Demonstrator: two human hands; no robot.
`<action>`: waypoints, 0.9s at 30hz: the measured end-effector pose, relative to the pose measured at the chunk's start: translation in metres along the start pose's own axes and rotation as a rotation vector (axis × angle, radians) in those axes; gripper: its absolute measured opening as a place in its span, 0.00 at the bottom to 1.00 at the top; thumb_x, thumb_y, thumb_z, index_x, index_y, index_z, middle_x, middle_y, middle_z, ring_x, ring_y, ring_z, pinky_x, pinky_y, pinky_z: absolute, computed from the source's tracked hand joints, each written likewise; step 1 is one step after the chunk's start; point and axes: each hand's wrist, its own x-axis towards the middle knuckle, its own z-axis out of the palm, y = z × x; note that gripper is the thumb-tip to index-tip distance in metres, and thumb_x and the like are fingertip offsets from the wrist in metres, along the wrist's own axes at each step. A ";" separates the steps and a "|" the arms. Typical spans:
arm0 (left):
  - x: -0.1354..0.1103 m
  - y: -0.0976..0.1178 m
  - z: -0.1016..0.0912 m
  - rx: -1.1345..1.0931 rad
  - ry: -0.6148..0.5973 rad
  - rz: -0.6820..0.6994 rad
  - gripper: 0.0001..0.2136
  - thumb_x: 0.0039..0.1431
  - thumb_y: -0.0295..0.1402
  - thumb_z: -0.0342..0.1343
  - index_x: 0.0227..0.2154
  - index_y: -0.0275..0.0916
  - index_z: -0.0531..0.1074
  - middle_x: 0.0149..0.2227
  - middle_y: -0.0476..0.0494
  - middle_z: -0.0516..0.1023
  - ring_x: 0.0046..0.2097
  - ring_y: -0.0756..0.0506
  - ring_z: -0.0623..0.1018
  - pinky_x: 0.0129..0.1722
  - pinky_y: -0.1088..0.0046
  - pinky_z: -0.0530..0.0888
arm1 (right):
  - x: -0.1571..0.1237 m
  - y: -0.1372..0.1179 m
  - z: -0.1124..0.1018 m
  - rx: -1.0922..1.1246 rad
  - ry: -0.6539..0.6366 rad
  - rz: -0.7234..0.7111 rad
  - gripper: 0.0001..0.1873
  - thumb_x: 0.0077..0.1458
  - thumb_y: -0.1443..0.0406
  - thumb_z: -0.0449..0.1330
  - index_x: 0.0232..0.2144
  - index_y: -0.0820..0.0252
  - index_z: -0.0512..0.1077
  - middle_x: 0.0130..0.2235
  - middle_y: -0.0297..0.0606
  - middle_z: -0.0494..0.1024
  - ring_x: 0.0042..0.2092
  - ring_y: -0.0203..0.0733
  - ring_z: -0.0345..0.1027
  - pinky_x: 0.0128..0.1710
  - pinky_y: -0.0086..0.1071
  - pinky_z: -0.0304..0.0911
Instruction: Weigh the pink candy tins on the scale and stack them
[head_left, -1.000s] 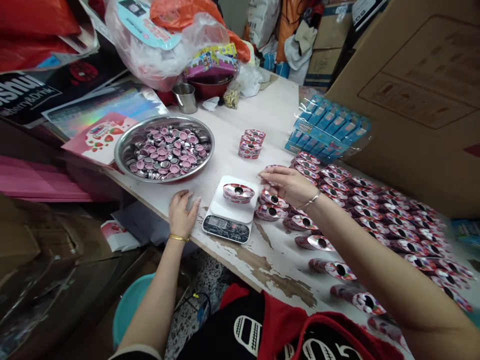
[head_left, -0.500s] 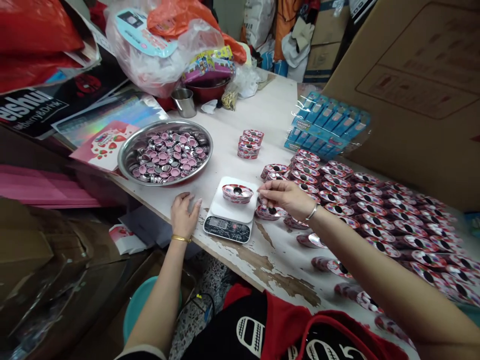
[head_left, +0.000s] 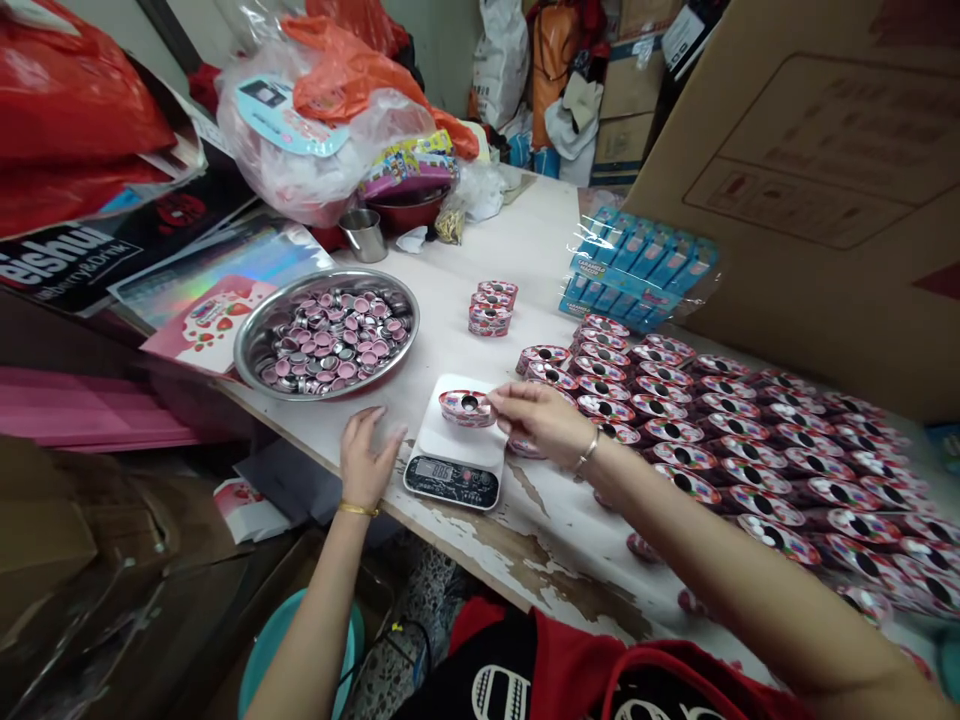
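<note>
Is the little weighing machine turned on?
On. The scale's dark screen shows digits, too small to read, and a tin sits on its plate.

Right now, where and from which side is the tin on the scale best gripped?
By its short side wall, pinched across the width from the right, probably. The tin lies flat on the scale, low and oval with a hole on top, so the rim is the only graspable edge. The right hand already reaches its right end; the left hand rests on the table.

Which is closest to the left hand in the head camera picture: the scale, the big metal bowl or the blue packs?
1. Scale, just right of the left hand.
2. Metal bowl, behind it.
3. Blue packs, far right, at the back.
</note>
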 end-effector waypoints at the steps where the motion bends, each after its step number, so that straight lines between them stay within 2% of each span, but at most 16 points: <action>1: 0.004 0.009 0.000 -0.028 -0.026 0.046 0.24 0.54 0.45 0.56 0.52 0.39 0.65 0.49 0.38 0.69 0.53 0.41 0.69 0.53 0.61 0.66 | -0.007 0.006 0.002 0.112 -0.018 0.056 0.14 0.44 0.59 0.66 0.28 0.65 0.71 0.23 0.32 0.69 0.22 0.27 0.56 0.19 0.22 0.45; 3: 0.016 0.030 0.003 -0.075 -0.112 0.149 0.34 0.48 0.47 0.61 0.57 0.40 0.58 0.53 0.37 0.68 0.55 0.40 0.68 0.55 0.61 0.65 | -0.020 0.022 0.007 0.291 -0.056 0.148 0.14 0.43 0.59 0.67 0.28 0.66 0.72 0.26 0.35 0.71 0.24 0.27 0.59 0.19 0.21 0.48; 5: 0.031 0.051 0.011 -0.121 -0.230 0.215 0.39 0.46 0.47 0.62 0.59 0.41 0.54 0.54 0.37 0.68 0.55 0.40 0.68 0.55 0.60 0.63 | -0.029 0.039 0.012 0.427 -0.079 0.211 0.12 0.45 0.60 0.66 0.26 0.65 0.72 0.26 0.37 0.72 0.25 0.29 0.61 0.19 0.21 0.51; 7: 0.045 0.069 0.018 -0.162 -0.340 0.230 0.35 0.48 0.47 0.61 0.57 0.41 0.58 0.50 0.39 0.72 0.51 0.41 0.71 0.52 0.61 0.64 | -0.035 0.052 0.015 0.522 -0.072 0.239 0.11 0.49 0.61 0.64 0.24 0.64 0.73 0.25 0.38 0.71 0.25 0.30 0.61 0.18 0.21 0.51; 10: 0.059 0.091 0.015 -0.135 -0.430 0.305 0.19 0.53 0.44 0.58 0.45 0.41 0.68 0.41 0.44 0.76 0.43 0.44 0.73 0.45 0.64 0.65 | -0.037 0.059 0.014 0.601 -0.024 0.233 0.10 0.51 0.61 0.62 0.28 0.64 0.74 0.26 0.38 0.70 0.25 0.30 0.61 0.18 0.21 0.52; 13: 0.062 0.110 0.001 0.021 -0.384 0.522 0.14 0.54 0.41 0.57 0.42 0.43 0.70 0.40 0.43 0.75 0.42 0.43 0.71 0.43 0.63 0.62 | -0.033 0.055 0.011 0.716 0.050 0.191 0.10 0.53 0.63 0.59 0.33 0.66 0.73 0.28 0.40 0.72 0.27 0.31 0.64 0.22 0.22 0.59; 16: 0.058 0.121 -0.009 0.148 -0.317 0.687 0.12 0.55 0.38 0.56 0.42 0.43 0.70 0.41 0.42 0.75 0.42 0.42 0.69 0.42 0.62 0.61 | -0.024 0.049 0.012 0.806 0.113 0.141 0.10 0.57 0.65 0.54 0.29 0.66 0.70 0.28 0.41 0.72 0.27 0.33 0.65 0.23 0.23 0.60; 21: 0.053 0.128 -0.015 0.279 -0.278 0.744 0.12 0.55 0.38 0.55 0.43 0.43 0.70 0.42 0.42 0.75 0.41 0.42 0.69 0.40 0.62 0.60 | -0.020 0.039 0.021 0.847 0.133 0.145 0.15 0.60 0.69 0.46 0.26 0.66 0.69 0.26 0.41 0.72 0.25 0.33 0.64 0.23 0.24 0.60; 27: 0.051 0.138 -0.027 0.333 -0.206 0.746 0.11 0.56 0.36 0.54 0.43 0.48 0.70 0.44 0.44 0.75 0.42 0.42 0.70 0.43 0.60 0.60 | -0.030 0.029 0.023 0.848 0.070 0.063 0.11 0.56 0.69 0.49 0.28 0.66 0.69 0.26 0.39 0.71 0.25 0.33 0.64 0.23 0.24 0.60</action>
